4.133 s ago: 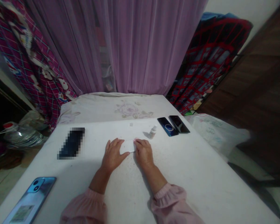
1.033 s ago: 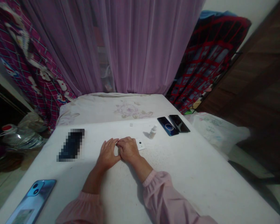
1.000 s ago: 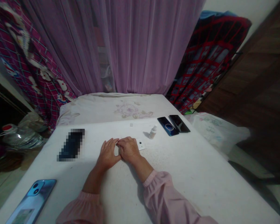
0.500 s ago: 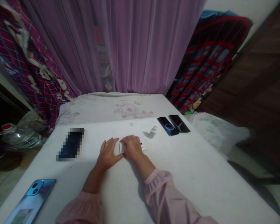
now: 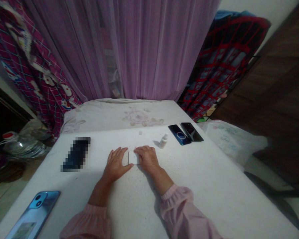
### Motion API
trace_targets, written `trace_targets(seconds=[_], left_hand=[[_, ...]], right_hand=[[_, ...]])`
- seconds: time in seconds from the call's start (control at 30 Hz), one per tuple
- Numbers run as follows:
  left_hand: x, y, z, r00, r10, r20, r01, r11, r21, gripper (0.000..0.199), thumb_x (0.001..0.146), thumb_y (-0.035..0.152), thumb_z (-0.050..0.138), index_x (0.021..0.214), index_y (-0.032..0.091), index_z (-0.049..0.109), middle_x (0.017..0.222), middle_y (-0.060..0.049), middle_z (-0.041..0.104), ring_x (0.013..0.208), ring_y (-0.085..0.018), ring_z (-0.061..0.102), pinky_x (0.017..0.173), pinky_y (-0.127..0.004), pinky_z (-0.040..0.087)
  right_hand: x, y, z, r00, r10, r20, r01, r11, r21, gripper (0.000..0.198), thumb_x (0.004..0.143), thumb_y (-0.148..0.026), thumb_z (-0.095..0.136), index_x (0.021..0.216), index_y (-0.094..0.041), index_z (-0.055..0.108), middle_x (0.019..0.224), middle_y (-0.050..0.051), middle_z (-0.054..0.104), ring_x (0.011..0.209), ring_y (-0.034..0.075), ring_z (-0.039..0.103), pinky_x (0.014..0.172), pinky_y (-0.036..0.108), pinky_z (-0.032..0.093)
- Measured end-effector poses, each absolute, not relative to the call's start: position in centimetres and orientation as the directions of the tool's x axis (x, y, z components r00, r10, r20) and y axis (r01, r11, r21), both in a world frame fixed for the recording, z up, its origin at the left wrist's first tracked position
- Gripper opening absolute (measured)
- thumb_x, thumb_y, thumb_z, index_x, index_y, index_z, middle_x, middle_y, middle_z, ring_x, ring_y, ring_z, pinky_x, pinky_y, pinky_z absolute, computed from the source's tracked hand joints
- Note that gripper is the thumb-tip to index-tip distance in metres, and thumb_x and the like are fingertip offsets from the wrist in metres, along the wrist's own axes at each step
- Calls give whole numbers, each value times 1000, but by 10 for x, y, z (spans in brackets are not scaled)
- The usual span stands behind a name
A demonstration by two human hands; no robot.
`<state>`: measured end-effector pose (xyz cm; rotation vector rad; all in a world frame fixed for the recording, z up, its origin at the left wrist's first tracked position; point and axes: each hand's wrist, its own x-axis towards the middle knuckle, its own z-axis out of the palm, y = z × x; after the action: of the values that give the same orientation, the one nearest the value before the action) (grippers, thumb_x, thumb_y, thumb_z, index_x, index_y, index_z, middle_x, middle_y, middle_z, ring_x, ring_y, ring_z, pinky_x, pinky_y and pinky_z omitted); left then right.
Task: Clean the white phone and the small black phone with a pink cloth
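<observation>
A thin, flat, smooth-looking white rectangular slab (image 5: 134, 159) lies on the white cloth-like table covering (image 5: 204, 189), between the two hands. The left hand (image 5: 116, 163) spans its left end, thumb and fingers apart; whether they press on it I cannot tell. The right hand (image 5: 148, 160) covers its right part, fingertips bunched together, and whether they pinch anything is hidden. A sideways push from the right hand, with the left bracing too lightly, could skew or slide the slab. A far, rightward swing of the right knuckles could topple the small upright white bottle (image 5: 163, 141) standing near them; if its cap were loose, liquid might spill.
</observation>
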<state>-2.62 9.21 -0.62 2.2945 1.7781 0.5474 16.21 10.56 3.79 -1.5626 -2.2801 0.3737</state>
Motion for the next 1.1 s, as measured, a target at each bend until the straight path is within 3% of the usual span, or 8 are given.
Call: trace_targets(seconds=[0.37, 0.63, 1.1], left_hand=[[-24, 91, -3, 230, 955, 190, 888, -286, 361, 59, 74, 39, 69, 131, 30, 55, 142, -6, 55, 138, -32, 41, 116, -56, 21], [-25, 91, -1, 240, 957, 162, 890, -283, 358, 58, 75, 42, 70, 130, 29, 57, 143, -7, 54, 139, -33, 39, 116, -57, 21], [-24, 91, 2, 238, 962, 131, 893, -270, 361, 61, 76, 47, 70, 133, 29, 56, 144, -6, 53, 141, -32, 36, 117, -57, 20]], right_hand=[[145, 104, 31, -422, 893, 157, 828, 450, -334, 38, 84, -16, 62, 119, -29, 66, 126, 3, 67, 112, 20, 54, 89, 36, 34], [156, 81, 33, -493, 854, 168, 764, 517, -387, 30, 88, -19, 60, 113, -33, 70, 123, -1, 69, 110, 19, 55, 88, 37, 35], [157, 94, 29, -423, 888, 181, 815, 460, -353, 31, 90, -19, 58, 115, -34, 68, 128, -1, 66, 111, 20, 53, 86, 36, 35]])
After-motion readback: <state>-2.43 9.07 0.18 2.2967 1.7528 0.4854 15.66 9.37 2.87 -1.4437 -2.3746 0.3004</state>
